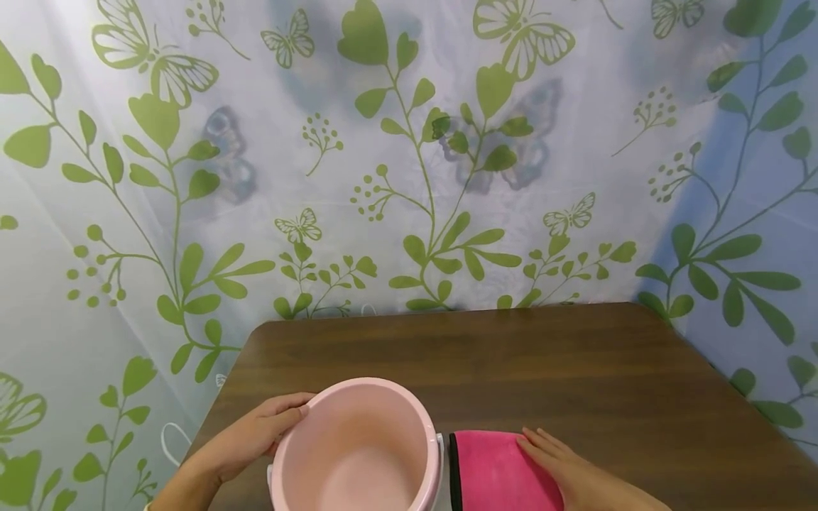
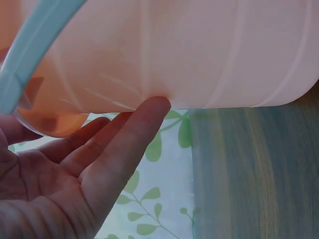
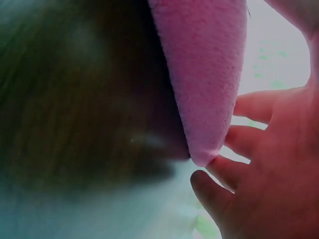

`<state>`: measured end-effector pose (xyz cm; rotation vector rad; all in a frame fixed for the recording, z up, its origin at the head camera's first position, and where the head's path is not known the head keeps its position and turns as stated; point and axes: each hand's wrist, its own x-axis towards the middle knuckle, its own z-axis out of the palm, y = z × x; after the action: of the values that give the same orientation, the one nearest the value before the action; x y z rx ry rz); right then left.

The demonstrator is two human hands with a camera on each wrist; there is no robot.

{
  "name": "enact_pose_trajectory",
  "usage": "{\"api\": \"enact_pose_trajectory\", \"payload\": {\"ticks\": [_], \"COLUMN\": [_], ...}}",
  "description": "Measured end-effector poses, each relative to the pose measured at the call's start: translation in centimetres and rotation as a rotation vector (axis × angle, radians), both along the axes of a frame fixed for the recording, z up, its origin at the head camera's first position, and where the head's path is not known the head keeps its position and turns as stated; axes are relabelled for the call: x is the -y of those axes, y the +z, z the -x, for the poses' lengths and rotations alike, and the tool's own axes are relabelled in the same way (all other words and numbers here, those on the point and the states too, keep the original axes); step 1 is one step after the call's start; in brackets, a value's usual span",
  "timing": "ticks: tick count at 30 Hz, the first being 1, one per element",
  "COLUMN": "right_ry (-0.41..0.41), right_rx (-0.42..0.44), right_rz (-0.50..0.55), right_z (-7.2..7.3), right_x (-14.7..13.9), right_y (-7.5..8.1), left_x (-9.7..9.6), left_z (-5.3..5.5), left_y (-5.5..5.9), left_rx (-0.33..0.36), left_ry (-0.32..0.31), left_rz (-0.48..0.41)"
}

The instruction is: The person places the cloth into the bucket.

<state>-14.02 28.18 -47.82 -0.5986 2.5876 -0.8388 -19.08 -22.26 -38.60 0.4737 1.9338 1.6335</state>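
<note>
A pink bucket [image 1: 364,454] stands at the table's near edge, its inside showing bare in the head view. My left hand [image 1: 258,433] touches its left side near the rim. In the left wrist view, the fingers [image 2: 132,134] lie fairly straight against the bucket's wall [image 2: 189,55], by the pale blue handle [image 2: 42,50]. To the bucket's right lies a folded bright pink cloth [image 1: 501,468] with black edging. My right hand [image 1: 569,468] rests on its right edge with straight fingers. The right wrist view shows the cloth's fuzzy surface [image 3: 204,74] against the spread fingertips.
The dark brown wooden table [image 1: 460,369] reaches back to a white curtain [image 1: 383,270] with green leaves and butterflies. Along the left and right, the curtain also hangs close to the table. A white loop [image 1: 167,443] hangs at the left edge.
</note>
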Motion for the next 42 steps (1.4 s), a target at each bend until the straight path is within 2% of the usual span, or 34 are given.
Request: {"api": "enact_pose_trajectory", "payload": {"ticks": [7, 16, 20, 24, 28, 31, 34, 38, 42], "right_ry": [-0.036, -0.098, -0.084, -0.065, -0.017, 0.030, 0.044, 0.011, -0.012], "right_rx": [0.007, 0.115, 0.122, 0.171, 0.176, 0.129, 0.133, 0.181, 0.133], "right_rz": [-0.014, 0.078, 0.123, 0.227, 0.310, 0.321, 0.335, 0.344, 0.297], "right_z": [-0.4, -0.9, -0.8, -0.7, -0.5, -0.4, -0.2, 0.0, 0.2], "right_x": [0.2, 0.3, 0.2, 0.3, 0.4, 0.3, 0.2, 0.2, 0.2], "right_y": [0.0, 0.5, 0.4, 0.3, 0.1, 0.0, 0.1, 0.3, 0.5], "left_x": [0.0, 0.1, 0.1, 0.1, 0.0, 0.1, 0.1, 0.1, 0.1], "left_z": [0.0, -0.1, -0.1, -0.1, -0.1, -0.1, -0.1, -0.1, 0.0], "left_y": [-0.1, -0.3, -0.3, -0.3, -0.1, -0.1, -0.1, -0.1, 0.0], "left_rx": [-0.007, -0.021, -0.026, -0.021, -0.020, -0.021, -0.021, -0.015, -0.012], "left_ry": [0.009, 0.013, 0.013, 0.023, 0.022, 0.017, 0.013, 0.006, 0.006], "left_rz": [0.001, 0.000, -0.003, -0.001, 0.004, 0.004, 0.000, -0.006, -0.005]}}
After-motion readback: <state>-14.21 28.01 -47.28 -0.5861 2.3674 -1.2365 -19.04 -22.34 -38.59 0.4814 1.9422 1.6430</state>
